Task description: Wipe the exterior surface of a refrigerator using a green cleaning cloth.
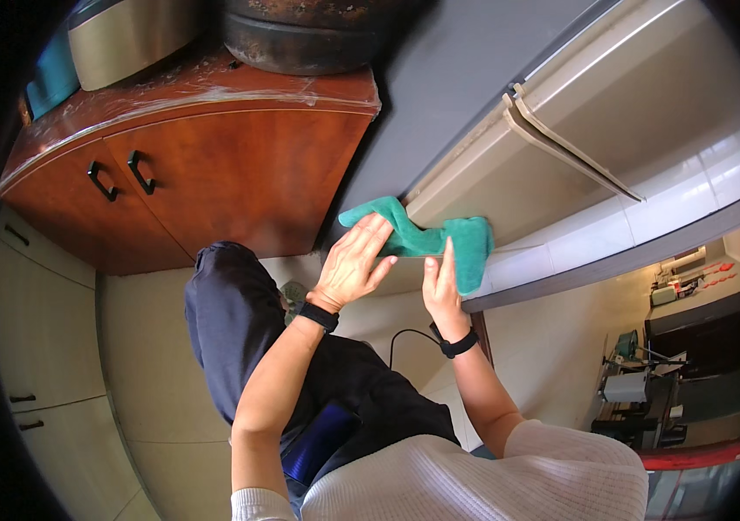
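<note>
A green cloth (pixel 422 239) lies bunched against the lower end of a beige refrigerator door (pixel 513 189). My left hand (pixel 355 260) is laid on the cloth's left part, its fingertips over the fabric and the thumb apart. At the cloth's right part, my right hand (pixel 443 280) touches it with the fingers, some of them hidden under or behind the fabric. Both wrists wear black bands. Whether either hand grips the cloth or only presses on it is not clear.
At the left stands a reddish-brown wooden cabinet (pixel 246 176) bearing a dark, worn cylinder (pixel 305 39) and a metallic container (pixel 129 39). Pale cabinets (pixel 51 338) line the far left. White wall tiles (pixel 656 215) run beside the refrigerator. My bent knee (pixel 226 306) is near the wooden cabinet.
</note>
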A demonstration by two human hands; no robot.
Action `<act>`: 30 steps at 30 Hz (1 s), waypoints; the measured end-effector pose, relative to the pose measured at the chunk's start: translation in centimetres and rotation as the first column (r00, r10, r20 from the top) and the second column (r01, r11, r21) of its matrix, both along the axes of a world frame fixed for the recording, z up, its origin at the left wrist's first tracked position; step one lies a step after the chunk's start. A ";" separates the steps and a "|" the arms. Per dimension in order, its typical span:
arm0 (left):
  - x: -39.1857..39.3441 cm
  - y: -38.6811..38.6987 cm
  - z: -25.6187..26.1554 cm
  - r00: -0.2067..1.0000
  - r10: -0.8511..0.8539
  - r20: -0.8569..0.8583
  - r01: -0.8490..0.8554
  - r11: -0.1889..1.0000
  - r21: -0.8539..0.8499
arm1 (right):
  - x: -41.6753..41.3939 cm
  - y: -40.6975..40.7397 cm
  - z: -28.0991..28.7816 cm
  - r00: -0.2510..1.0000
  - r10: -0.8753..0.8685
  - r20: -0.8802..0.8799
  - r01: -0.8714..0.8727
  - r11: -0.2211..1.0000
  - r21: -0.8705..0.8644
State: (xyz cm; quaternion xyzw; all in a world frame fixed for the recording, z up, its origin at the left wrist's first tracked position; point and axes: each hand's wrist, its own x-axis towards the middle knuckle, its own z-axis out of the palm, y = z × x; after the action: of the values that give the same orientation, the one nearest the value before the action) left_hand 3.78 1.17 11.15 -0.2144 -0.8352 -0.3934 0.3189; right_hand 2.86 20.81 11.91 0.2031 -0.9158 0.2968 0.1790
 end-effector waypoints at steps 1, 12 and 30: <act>0.0 0.1 0.0 1.000 0.000 -0.001 0.000 1.000 0.001 | 0.0 -0.2 0.2 1.000 0.000 -0.001 0.000 1.000 0.001; 0.3 0.8 0.0 0.994 0.003 -0.110 -0.012 0.996 -0.087 | -1.8 -4.8 5.2 0.928 0.108 -0.355 -0.179 0.968 -0.173; 0.2 1.0 -1.1 0.997 0.017 -0.074 -0.025 0.994 -0.107 | -0.8 0.9 -0.8 0.982 0.102 -0.161 -0.100 0.995 0.021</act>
State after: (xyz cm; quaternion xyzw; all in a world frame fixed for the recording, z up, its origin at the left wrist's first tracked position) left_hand 4.02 2.17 10.01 -0.2368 -0.8451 -0.3363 0.3414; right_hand 2.04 21.66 11.13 0.2740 -0.8885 0.2823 0.2362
